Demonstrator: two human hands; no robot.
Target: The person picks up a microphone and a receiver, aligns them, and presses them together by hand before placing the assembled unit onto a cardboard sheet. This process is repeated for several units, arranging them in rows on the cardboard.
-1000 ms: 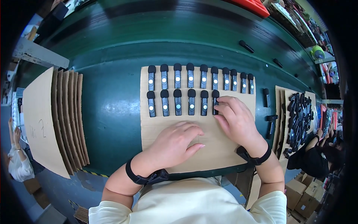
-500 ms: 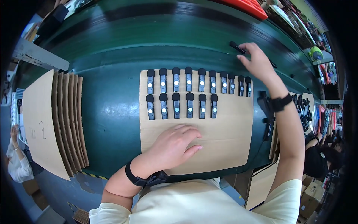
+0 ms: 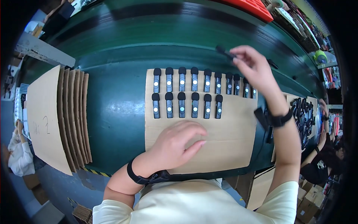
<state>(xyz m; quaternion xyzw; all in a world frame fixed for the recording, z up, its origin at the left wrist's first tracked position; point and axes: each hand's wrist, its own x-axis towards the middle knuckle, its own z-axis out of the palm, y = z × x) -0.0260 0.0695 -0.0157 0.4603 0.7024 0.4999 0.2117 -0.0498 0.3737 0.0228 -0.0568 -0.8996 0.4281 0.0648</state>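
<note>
My right hand (image 3: pixel 253 67) is reached out at the upper right, its fingertips pinching a small black wireless microphone (image 3: pixel 223 51) with a foam tip that points up and left. Low over a cardboard sheet (image 3: pixel 231 138), my left hand (image 3: pixel 173 143) is empty, with its thumb apart from its curved fingers. On the sheet lie two rows of similar black clip-on microphones, foam tips facing away from me. The far row (image 3: pixel 194 79) runs almost the full width. The near row (image 3: pixel 195 106) is shorter and stops right of the middle.
Cardboard sheets (image 3: pixel 47 119) stand stacked at the left of the green table (image 3: pixel 115 108). Another black piece (image 3: pixel 273 64) lies beyond my right hand. At the right is a pile of black microphones (image 3: pixel 302 115). A red tray (image 3: pixel 253 8) sits at the far edge. Other people work at both sides.
My right hand has closed on the microphone, lifted it and moved it slightly left and nearer. My left hand has hardly moved over the cardboard.
</note>
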